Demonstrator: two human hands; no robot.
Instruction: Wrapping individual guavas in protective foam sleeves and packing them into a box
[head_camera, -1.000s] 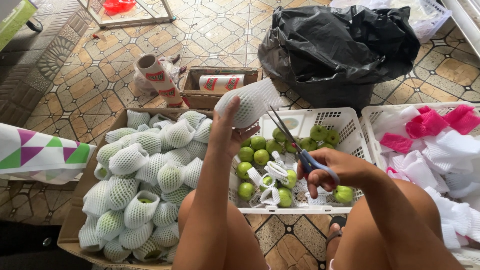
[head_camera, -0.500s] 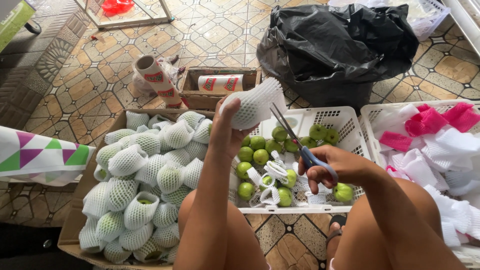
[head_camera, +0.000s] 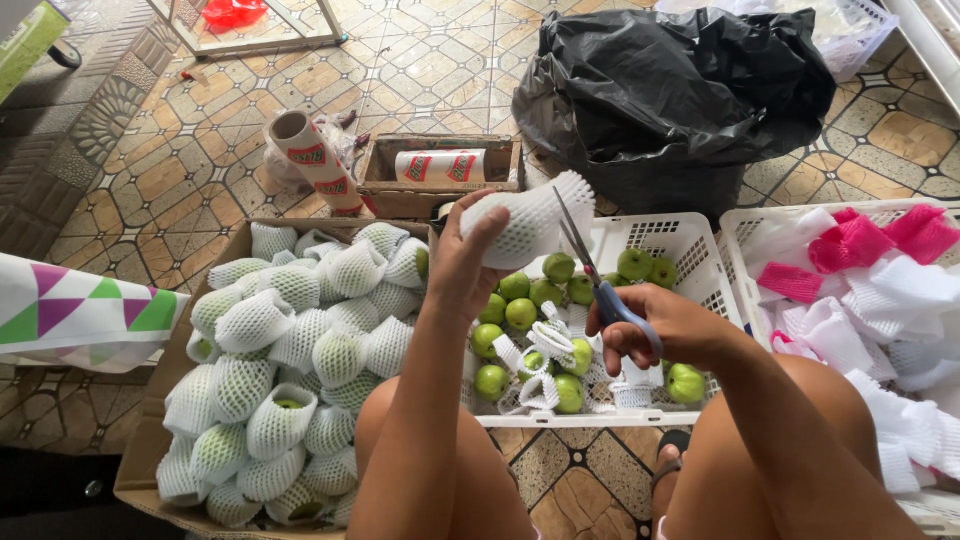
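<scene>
Cardboard box (head_camera: 150, 440) on the left sits packed with netted fruit, touching the white crate (head_camera: 690, 240) of bare green fruit (head_camera: 520, 313). Above the crate, the left hand (head_camera: 462, 265) grips a white foam net sleeve (head_camera: 525, 225). The right hand (head_camera: 655, 325) grasps blue-handled scissors (head_camera: 590, 265), blades parted against the sleeve's end. With fingertips this near, a crooked snip could nick them, or trimmings might drop among the fruit.

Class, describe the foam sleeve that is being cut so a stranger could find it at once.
Start at the white plastic crate of green fruit between the person's knees. Above its far left corner, the left hand holds up a white foam net sleeve. Unlike the others, it is off the ground, with blue-handled scissors at it.
</scene>
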